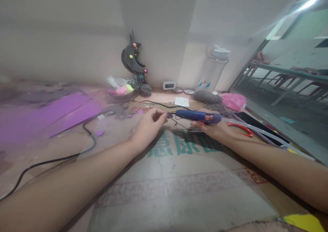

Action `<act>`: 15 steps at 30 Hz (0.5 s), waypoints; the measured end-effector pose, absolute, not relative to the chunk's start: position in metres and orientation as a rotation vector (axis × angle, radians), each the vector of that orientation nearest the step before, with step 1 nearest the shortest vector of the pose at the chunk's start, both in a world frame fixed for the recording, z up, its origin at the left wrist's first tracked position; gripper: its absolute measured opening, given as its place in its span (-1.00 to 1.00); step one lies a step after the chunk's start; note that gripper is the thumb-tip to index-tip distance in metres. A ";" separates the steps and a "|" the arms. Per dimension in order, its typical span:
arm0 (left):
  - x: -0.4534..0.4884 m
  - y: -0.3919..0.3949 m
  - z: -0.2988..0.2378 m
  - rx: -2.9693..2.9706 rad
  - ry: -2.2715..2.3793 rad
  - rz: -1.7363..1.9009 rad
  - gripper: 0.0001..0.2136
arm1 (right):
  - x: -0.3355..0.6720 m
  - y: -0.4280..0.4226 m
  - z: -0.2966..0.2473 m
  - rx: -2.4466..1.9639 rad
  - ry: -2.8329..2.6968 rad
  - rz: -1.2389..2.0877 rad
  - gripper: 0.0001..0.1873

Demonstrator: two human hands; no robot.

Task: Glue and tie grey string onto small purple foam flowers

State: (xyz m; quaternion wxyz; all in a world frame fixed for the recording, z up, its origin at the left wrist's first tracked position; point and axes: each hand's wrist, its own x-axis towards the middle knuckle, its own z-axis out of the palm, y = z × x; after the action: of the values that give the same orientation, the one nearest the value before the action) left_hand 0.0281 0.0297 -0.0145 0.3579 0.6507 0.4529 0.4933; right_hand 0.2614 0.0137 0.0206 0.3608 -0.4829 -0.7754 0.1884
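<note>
My right hand point(216, 130) is wrapped round a blue hot glue gun point(191, 114), and a long whitish glue stick point(252, 126) runs out of its back end. The gun lies level, its nozzle pointing left. At the nozzle tip my left hand point(148, 125) pinches a small dark purplish piece point(170, 115), whose exact shape is too small to tell. A thin dark strand point(180, 124) trails from near it. Small purple flower cutouts point(99, 133) lie left of my left hand. Under both hands spreads a translucent printed sheet point(179, 194) with green characters.
Purple sheets point(69, 112) and a black cable point(55, 160) lie at the left. Behind stand a dark crescent ornament point(132, 59), a small white clock point(169, 85) and a clear bottle point(211, 73). Grey yarn point(207, 97), orange-handled pliers point(243, 130) and a phone point(261, 127) sit right.
</note>
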 end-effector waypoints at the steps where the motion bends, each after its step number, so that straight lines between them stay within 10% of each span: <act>1: 0.028 0.030 -0.015 1.680 1.171 1.276 -0.83 | 0.262 0.014 0.020 -1.231 -2.007 0.488 -0.64; 15: 0.028 0.030 -0.017 1.693 1.166 1.275 -0.82 | 0.262 0.017 0.018 -1.214 -2.006 0.406 -0.66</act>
State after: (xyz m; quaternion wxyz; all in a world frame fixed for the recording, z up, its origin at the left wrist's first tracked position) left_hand 0.0277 0.0302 -0.0173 0.3535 0.6548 0.4508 0.4930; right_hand 0.2617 0.0173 0.0176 0.3719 -0.4736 -0.7825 0.1584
